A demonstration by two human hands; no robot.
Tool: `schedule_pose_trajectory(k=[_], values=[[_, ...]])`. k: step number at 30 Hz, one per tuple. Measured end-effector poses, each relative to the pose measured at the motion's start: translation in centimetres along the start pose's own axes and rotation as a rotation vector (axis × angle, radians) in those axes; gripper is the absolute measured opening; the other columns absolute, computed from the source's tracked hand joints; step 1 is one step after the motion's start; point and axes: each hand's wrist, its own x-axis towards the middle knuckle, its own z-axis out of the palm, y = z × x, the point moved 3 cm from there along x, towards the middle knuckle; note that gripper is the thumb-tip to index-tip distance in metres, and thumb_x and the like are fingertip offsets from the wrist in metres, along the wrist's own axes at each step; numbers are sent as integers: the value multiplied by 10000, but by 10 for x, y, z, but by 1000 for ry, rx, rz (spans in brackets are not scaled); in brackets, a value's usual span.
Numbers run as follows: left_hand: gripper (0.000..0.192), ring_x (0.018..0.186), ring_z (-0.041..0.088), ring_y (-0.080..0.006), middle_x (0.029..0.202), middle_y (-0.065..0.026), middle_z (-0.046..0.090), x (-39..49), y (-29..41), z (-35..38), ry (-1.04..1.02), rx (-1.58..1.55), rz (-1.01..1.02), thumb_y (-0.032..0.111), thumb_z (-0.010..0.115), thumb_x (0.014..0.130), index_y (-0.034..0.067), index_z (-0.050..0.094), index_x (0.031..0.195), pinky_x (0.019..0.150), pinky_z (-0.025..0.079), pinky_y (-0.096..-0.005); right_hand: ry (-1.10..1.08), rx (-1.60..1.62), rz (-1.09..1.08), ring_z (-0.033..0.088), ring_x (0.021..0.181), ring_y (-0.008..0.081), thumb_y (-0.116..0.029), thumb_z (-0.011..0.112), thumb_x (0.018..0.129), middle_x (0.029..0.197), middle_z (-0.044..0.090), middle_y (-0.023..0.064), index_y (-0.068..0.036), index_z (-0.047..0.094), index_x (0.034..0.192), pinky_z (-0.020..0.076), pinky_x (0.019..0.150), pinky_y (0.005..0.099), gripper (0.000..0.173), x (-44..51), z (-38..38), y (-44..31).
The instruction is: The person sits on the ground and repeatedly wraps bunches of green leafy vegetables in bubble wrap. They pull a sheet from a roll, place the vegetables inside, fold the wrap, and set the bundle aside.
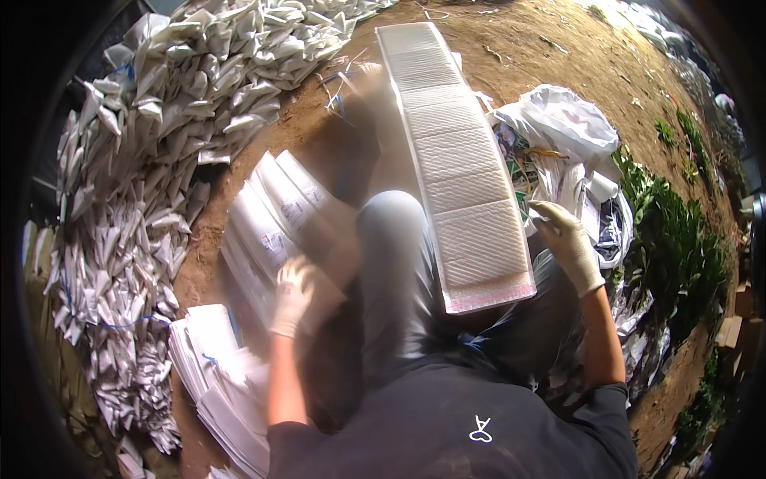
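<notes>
A long quilted strip of whitish padded film (464,173), creased into several panels, lies over my lap, its pinkish edge towards me. My right hand (565,239), in a pale glove, is just beside the strip's right edge. Its fingers are curved and apart, with nothing seen in them. On the left, my gloved left hand (293,293) is over the near part of a fanned stack of white padded envelopes (257,221) with printed labels. Blur hides whether its fingers grip one. Another bundle of flat white envelopes (209,353) lies nearer me, with blue string about it.
A large heap of white envelopes (137,167) fills the left side. Past my right knee, an open white sack (556,120) holds mixed scraps. Green leafy plants (670,233) and crumpled clear plastic (634,335) are at the right. Bare soil (514,48) stretches ahead.
</notes>
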Motion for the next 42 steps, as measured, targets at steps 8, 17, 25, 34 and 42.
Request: schedule_pose_trajectory(k=[8, 17, 25, 34, 42], values=[[776, 1592, 324, -386, 1718, -239, 336, 102, 278, -34, 418, -545, 210, 392, 733, 1018, 38, 417, 1632, 1311, 259, -506, 109, -143, -27, 666, 1265, 372, -217, 750, 970, 1389, 678, 202, -20, 635, 1419, 527, 1084, 426, 504, -18, 10, -40], [973, 1634, -17, -513, 1799, -240, 70, 161, 317, 49, -74, -135, 115, 660, 780, 885, 276, 389, 1690, 1335, 54, -570, 500, -53, 228, 750, 1130, 275, -67, 668, 1030, 1250, 760, 179, -23, 729, 1320, 575, 985, 343, 300, -93, -112, 61], [944, 1628, 75, -523, 1813, -108, 173, 192, 295, 36, -131, -231, 119, 522, 908, 792, 381, 487, 1625, 1327, 162, -605, 544, -376, 467, 750, 1062, 284, -276, 751, 970, 1157, 788, 94, -170, 788, 1205, 581, 938, 391, 260, -111, -140, 220], [867, 1613, 234, -439, 1725, -182, 349, 124, 347, 20, -290, -142, 597, 291, 896, 758, 221, 572, 1559, 1309, 156, -599, 310, -702, 610, 704, 1164, 273, -374, 860, 810, 1181, 736, 48, -191, 821, 976, 588, 939, 419, 250, 4, -152, 275], [775, 1501, 391, -495, 1632, -225, 444, 93, 363, 31, -98, 0, 696, 90, 766, 757, 167, 586, 1506, 1252, 270, -632, 162, -263, -226, 727, 737, 347, -145, 708, 930, 809, 730, 137, -146, 656, 1000, 567, 704, 474, 87, 87, -31, 152]])
